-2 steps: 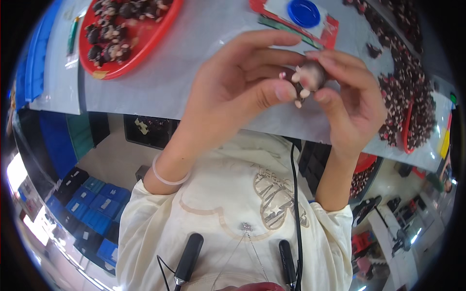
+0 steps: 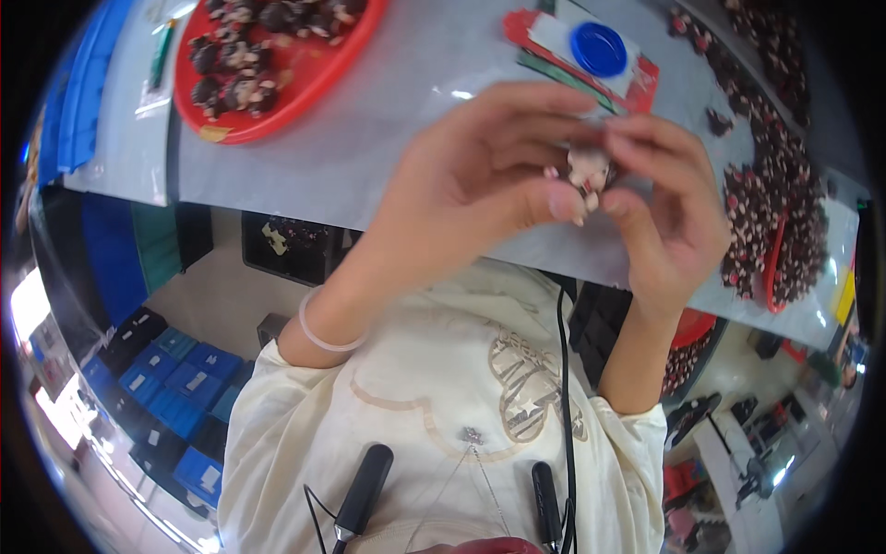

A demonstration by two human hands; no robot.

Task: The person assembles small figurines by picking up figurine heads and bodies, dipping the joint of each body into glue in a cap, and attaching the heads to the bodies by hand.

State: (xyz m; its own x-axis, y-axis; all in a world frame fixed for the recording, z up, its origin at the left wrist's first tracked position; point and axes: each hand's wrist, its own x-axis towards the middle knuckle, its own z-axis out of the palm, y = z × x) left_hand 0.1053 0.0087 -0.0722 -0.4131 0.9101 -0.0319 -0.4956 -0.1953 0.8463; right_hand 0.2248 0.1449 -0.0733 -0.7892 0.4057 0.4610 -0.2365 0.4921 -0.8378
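Grey table: it spreads beyond both hands and under them [image 2: 318, 180]; working low over it would likely give a dropped piece only a short fall.
Heap of dark-and-pale pieces: beyond and to the right of the right hand [image 2: 775, 198]; best to hold that elbow in, so the forearm does not brush it.
Red tray: beyond and to the left of the left hand, well apart from it, with similar dark-and-pale pieces inside [image 2: 318, 78].
Left hand: closed on the small figure, thumb at its near left side, fingers curled behind [image 2: 494, 162]; it seems suited to be the steadying hand.
Right hand: also closed on the figure, thumb and bent fingers meeting its right side [image 2: 669, 198]; blur hides the exact contact, so a light pinch looks wiser than a hard squeeze.
Red-and-white card: just beyond the fingertips, flat on the table [image 2: 523, 30].
Blue round lid: on that card, beyond the hands [image 2: 598, 49]; fingers should stay clear of its edge.
Small figure: between the two hands, raised off the table [image 2: 588, 169]; turn it with fingertips rather than wrists, pale side in sight.
Pink bit: at the figure's left, above the left thumb [image 2: 551, 173]; it looks easily knocked, so press beside it.
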